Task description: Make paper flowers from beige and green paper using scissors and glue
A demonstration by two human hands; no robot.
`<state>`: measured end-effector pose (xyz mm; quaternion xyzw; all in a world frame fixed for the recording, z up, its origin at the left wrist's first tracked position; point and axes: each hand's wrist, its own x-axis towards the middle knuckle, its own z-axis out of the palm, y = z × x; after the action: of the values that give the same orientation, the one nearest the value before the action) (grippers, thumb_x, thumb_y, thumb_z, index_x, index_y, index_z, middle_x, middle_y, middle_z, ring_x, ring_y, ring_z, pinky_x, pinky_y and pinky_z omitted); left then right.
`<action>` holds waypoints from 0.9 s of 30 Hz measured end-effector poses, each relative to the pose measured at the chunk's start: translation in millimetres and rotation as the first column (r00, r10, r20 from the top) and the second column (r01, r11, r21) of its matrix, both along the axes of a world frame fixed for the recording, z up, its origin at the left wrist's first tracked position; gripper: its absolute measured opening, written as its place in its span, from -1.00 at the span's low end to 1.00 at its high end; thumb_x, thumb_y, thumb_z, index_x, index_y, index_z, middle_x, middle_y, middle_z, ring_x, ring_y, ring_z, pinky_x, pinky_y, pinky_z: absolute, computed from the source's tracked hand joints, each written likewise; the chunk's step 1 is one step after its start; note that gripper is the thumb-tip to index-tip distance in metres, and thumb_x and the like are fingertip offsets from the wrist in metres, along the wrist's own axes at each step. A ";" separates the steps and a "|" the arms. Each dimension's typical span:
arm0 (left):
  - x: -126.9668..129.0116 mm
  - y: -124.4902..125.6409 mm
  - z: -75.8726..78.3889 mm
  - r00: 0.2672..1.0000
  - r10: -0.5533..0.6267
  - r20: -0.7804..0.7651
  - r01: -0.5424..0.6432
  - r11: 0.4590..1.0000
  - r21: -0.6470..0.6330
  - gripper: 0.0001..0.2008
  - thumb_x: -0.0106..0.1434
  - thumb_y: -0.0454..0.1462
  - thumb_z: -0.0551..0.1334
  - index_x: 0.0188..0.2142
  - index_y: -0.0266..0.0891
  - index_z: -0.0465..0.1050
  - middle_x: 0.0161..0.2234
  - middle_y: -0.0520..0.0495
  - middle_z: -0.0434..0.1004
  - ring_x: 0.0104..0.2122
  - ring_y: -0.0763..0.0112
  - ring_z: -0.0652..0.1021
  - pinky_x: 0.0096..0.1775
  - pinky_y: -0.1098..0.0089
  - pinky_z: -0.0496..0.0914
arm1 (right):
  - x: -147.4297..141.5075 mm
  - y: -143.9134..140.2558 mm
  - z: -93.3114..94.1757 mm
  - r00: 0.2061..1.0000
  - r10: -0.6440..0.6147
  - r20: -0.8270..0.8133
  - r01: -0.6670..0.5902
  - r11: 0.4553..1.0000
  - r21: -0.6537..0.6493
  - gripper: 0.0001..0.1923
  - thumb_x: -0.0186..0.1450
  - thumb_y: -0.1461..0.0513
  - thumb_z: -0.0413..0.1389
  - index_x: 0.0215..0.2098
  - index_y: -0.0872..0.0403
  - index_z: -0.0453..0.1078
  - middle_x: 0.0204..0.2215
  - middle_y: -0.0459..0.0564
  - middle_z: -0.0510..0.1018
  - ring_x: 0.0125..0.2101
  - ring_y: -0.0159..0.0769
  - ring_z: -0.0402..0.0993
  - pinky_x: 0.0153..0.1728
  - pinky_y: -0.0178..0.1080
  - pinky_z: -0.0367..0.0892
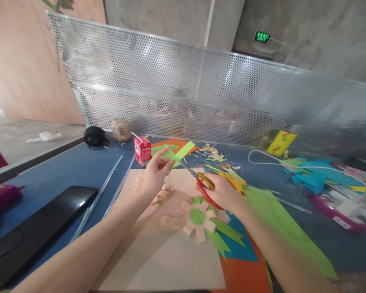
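The left hand (pixel 155 173) is raised over the middle of the bench (pixel 64 171); its fingers are pinched narrow on the near end of a green paper strip (pixel 183 151), which slants up and away to the right. The right hand (pixel 221 192) holds red-handled scissors (pixel 201 185), fingers closed through the handles; the blades point up-left toward the strip; whether they are parted cannot be told, owing to blur.

Below the hands a paper flower (pixel 195 219) with a green centre lies flat on a beige sheet (pixel 158 256); green leaf shapes touch its right side; orange and blue sheets overlap the beige sheet's right edge.

A red carton (pixel 142 149) stands upright just behind the left hand. A black keyboard (pixel 39 228) lies near the left edge, well apart from the hands; open blue surface lies between them. A perforated metal screen (pixel 201 89) closes the far edge. Paper offcuts and a white cable (pixel 262 156) crowd the right side.
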<state>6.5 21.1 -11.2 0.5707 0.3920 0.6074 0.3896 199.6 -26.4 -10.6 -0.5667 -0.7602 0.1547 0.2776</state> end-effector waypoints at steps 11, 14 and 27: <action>-0.4 2.5 -2.9 1.000 0.010 0.024 -0.009 0.998 -0.055 -0.54 0.05 -0.25 0.19 -0.01 -0.23 0.28 -0.50 0.03 0.37 -0.54 0.54 0.35 -0.52 0.51 0.24 | -0.2 -1.2 1.7 1.000 -0.019 -0.005 0.019 1.000 -0.006 -0.70 0.18 0.02 -0.08 -0.40 0.06 0.31 -0.43 -0.06 0.44 -0.45 -0.35 0.31 -0.44 -0.35 0.15; -0.9 3.5 -5.4 0.997 0.053 0.062 -0.046 0.993 -0.112 -0.56 0.10 -0.14 0.13 -0.03 -0.21 0.31 -0.41 -0.03 0.41 -0.45 0.48 0.41 -0.49 0.49 0.28 | 0.6 -0.7 1.2 1.000 -0.020 -0.009 0.020 1.000 -0.003 -0.71 0.19 0.02 -0.08 -0.42 0.05 0.29 -0.43 -0.07 0.44 -0.46 -0.37 0.30 -0.45 -0.36 0.15; 0.4 4.2 -4.4 0.998 -0.044 0.048 0.048 0.995 -0.082 -0.46 -0.05 -0.21 0.26 -0.05 -0.33 0.26 -0.50 0.01 0.43 -0.57 0.53 0.38 -0.53 0.48 0.25 | 1.2 0.8 -0.3 0.998 -0.055 0.036 0.054 0.999 0.004 -0.68 0.19 0.00 -0.10 -0.38 0.05 0.30 -0.40 -0.03 0.45 -0.46 -0.35 0.30 -0.46 -0.36 0.13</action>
<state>6.9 25.3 -15.6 0.5487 0.3947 0.5944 0.4357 200.7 -25.5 -11.0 -0.5895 -0.7495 0.1358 0.2686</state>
